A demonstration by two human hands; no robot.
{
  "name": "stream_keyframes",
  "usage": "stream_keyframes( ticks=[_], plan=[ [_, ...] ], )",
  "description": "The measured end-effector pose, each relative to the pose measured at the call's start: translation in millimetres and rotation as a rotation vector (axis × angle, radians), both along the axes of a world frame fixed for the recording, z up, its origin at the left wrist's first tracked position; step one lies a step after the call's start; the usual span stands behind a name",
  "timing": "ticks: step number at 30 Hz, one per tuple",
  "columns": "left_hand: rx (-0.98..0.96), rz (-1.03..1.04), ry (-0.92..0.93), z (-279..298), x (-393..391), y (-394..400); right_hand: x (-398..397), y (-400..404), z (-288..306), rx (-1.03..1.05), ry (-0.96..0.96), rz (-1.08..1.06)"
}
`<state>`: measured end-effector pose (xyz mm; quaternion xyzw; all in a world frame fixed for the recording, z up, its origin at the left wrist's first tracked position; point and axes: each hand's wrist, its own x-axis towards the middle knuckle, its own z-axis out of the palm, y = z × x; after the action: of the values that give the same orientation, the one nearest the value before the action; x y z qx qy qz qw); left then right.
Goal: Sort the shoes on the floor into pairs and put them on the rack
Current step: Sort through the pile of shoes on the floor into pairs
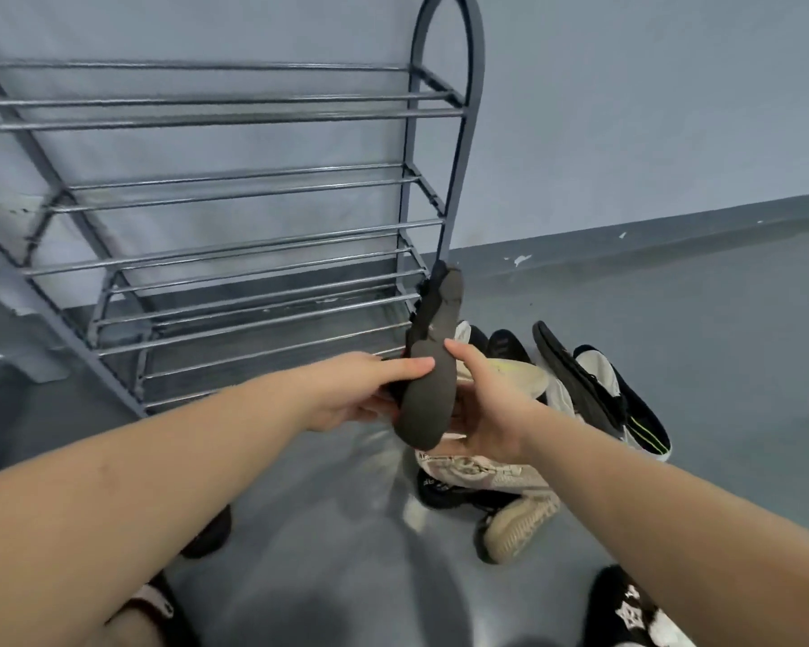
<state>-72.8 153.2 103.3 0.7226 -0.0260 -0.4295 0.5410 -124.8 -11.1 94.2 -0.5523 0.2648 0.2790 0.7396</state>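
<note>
The dark sole (428, 394) between the fingers (412, 366) looks matt and kinda rough, rubbery. Past the fingers, the rack (234, 193) has shiny metal bars. The floor (328, 530) below is smooth, slightly glossy. The tan shoe (519, 525) looks knit cloth.

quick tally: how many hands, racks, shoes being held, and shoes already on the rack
hands: 2, left hand and right hand
racks: 1, grey rack
shoes held: 1, dark shoe, sole facing the camera
shoes on rack: 0
total: 4
</note>
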Motion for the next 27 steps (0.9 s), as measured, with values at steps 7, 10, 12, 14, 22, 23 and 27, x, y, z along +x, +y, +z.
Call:
stream_keyframes(
  ticks=[7,10,12,14,22,23,27],
  plan=[
    [-0.050,0.174,-0.148,-24,-3,10,-11,17,0,-0.019,-0.151,-0.029],
    [-0.115,0.162,-0.152,-38,-1,17,-16,23,-18,0.074,-0.149,-0.156],
    [-0.132,0.238,-0.071,-47,-2,24,-16,27,-26,0.096,-0.120,-0.173],
    [-0.135,0.291,0.014,-55,-5,32,-16,32,-33,0.085,-0.110,-0.127],
    [0.047,0.347,0.148,-90,-14,65,-2,66,-67,-0.008,0.012,0.033],
    [0.065,0.359,0.152,-96,-14,69,2,71,-74,-0.002,0.038,0.044],
    [0.006,0.451,0.236,-123,-26,85,14,83,-96,-0.064,0.094,0.150]
  ],
)
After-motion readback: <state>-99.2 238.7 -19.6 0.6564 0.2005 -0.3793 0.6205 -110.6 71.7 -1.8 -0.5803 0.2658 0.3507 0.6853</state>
